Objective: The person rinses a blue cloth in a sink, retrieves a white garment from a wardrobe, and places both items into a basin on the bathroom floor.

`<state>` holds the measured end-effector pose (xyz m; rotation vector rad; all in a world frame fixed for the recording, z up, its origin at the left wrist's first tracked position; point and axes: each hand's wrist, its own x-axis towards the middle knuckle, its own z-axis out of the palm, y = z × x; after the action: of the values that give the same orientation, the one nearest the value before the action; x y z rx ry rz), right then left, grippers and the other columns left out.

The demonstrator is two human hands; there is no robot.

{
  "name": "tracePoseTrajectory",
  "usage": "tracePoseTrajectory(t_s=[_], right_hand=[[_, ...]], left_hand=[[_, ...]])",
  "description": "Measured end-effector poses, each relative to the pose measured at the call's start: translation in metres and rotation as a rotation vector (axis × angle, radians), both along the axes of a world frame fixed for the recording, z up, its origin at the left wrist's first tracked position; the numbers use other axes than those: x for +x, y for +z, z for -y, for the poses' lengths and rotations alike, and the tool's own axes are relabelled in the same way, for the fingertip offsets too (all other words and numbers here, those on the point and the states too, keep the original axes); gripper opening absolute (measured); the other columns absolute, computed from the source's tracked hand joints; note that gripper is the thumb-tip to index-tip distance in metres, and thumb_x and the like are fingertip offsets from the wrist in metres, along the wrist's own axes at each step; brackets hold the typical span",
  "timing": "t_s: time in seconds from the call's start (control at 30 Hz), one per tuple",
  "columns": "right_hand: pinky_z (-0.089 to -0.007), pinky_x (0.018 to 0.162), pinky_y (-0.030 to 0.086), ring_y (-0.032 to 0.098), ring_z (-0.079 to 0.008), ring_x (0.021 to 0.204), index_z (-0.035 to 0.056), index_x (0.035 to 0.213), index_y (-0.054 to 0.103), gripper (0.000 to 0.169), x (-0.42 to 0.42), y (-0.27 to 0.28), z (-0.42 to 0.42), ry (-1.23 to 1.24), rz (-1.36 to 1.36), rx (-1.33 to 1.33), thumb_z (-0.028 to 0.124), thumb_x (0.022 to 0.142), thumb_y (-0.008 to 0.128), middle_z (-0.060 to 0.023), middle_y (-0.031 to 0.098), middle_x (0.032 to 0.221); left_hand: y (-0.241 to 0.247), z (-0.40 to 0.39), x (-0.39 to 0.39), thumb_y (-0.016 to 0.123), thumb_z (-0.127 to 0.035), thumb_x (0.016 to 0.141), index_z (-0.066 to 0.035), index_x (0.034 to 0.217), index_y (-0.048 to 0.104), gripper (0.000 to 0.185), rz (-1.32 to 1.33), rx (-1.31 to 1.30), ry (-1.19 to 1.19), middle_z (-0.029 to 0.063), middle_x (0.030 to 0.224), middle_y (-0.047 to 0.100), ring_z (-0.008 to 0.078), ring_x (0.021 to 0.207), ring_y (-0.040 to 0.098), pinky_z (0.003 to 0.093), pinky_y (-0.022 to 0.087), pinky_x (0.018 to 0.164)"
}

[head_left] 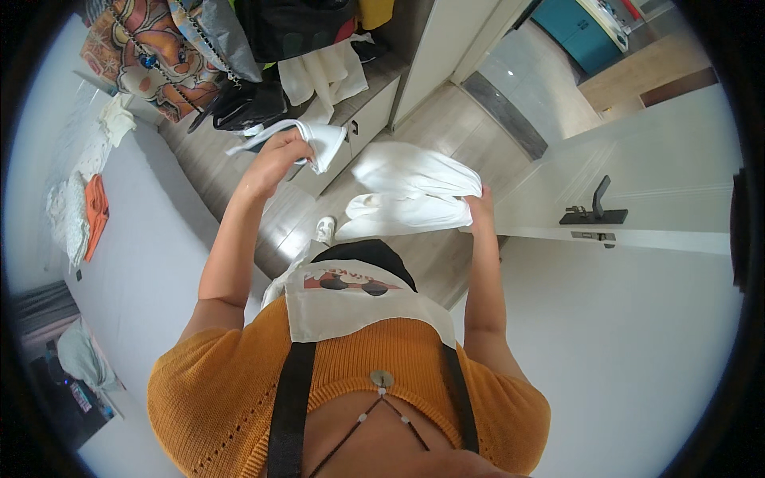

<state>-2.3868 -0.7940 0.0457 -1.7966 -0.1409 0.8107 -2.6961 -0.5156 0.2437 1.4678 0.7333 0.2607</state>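
Note:
My left hand (278, 156) grips a small white cloth item (324, 141) with a strap-like end trailing to the left; what garment it is cannot be told. Out to the right, my right hand (482, 210) holds a larger white garment (412, 188) by its bunched end. Its loose part spreads toward the middle above the floor and is partly blurred. The two white pieces hang apart from each other.
A bed (137, 215) with folded clothes, one orange (96, 217), lies at the left. Bags, among them a patterned one (161, 66), hang at the upper left near a cabinet drawer (373, 116). An open door (645, 173) stands at the right.

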Motion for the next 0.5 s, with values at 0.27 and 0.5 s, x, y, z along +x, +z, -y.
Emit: tracePoseTrajectory(t_s=[0.27, 0.5], right_hand=[[-0.0305, 0.099, 0.033, 0.041, -0.0224, 0.121, 0.0074, 0.122, 0.054, 0.037, -0.085, 0.144, -0.04, 0.35, 0.35, 0.053, 0.02, 0.087, 0.059, -0.0104, 0.042, 0.131], [-0.029, 0.088, 0.039, 0.048, -0.0146, 0.102, 0.0027, 0.1, 0.063, 0.026, -0.136, 0.17, -0.084, 0.186, 0.332, 0.212, 0.025, 0.088, 0.058, -0.0041, 0.052, 0.108]], left_hand=[[0.011, -0.017, 0.051, 0.057, -0.017, 0.077, -0.001, 0.093, 0.065, 0.024, 0.278, 0.377, -0.438, 0.0141, 0.103, 0.057, 0.0269, 0.104, 0.049, 0.0343, 0.038, 0.09], [-0.02, -0.019, 0.075, 0.059, -0.015, 0.079, -0.003, 0.102, 0.064, 0.027, 0.372, 0.419, -0.788, 0.0144, 0.12, 0.054, 0.0293, 0.115, 0.044, 0.0374, 0.031, 0.1]])
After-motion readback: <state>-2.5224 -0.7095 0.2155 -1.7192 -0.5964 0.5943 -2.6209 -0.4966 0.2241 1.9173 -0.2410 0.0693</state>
